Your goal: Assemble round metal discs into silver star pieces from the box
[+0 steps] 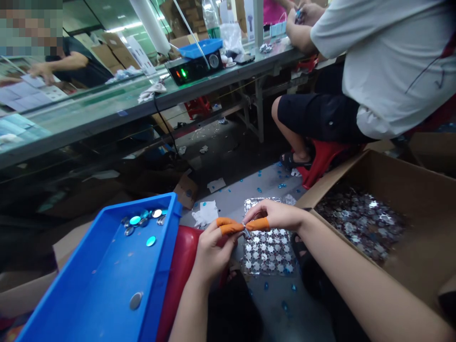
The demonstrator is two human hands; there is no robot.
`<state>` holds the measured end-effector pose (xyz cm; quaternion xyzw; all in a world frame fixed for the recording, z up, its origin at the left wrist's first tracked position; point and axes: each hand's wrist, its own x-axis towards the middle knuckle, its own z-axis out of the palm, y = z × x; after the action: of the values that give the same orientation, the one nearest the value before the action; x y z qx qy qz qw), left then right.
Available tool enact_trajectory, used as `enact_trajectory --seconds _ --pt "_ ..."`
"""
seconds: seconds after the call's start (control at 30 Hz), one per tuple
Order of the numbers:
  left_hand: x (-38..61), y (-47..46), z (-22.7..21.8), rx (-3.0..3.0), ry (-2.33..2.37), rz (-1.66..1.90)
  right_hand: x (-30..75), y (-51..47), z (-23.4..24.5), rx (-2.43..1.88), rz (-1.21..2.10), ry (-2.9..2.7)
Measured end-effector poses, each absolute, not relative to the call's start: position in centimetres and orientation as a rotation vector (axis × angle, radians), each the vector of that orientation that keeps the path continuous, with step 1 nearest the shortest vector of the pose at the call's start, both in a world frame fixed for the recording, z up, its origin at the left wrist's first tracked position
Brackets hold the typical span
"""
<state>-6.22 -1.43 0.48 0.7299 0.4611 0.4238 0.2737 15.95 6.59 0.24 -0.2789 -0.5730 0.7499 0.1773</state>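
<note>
left hand (212, 249) and right hand (272, 213), in orange finger covers (259, 224), pinch a small silvery piece (246, 232) between them; a blue bin (103, 280) stands left; below lie star-shaped parts (263, 248); right, an open cardboard box (420, 183); beyond, a seated co-worker (388, 71) by a bench (142, 106).

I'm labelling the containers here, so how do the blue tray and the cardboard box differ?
The blue tray is blue; the cardboard box is brown. The tray holds scattered round discs; the box holds a dense heap of shiny pieces. Both are open-topped.
</note>
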Motion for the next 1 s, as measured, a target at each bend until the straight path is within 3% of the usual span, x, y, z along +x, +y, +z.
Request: enact_trajectory --seconds 0.4,1.0 --pt "-5.8 -1.9 0.9 2.351 1.131 1.165 16.0 6.9 -0.3 -0.801 2.415 -1.237" --pt "-5.8 -2.4 1.3 2.4 1.099 1.131 16.4 7.4 0.1 -0.745 2.492 -1.091"
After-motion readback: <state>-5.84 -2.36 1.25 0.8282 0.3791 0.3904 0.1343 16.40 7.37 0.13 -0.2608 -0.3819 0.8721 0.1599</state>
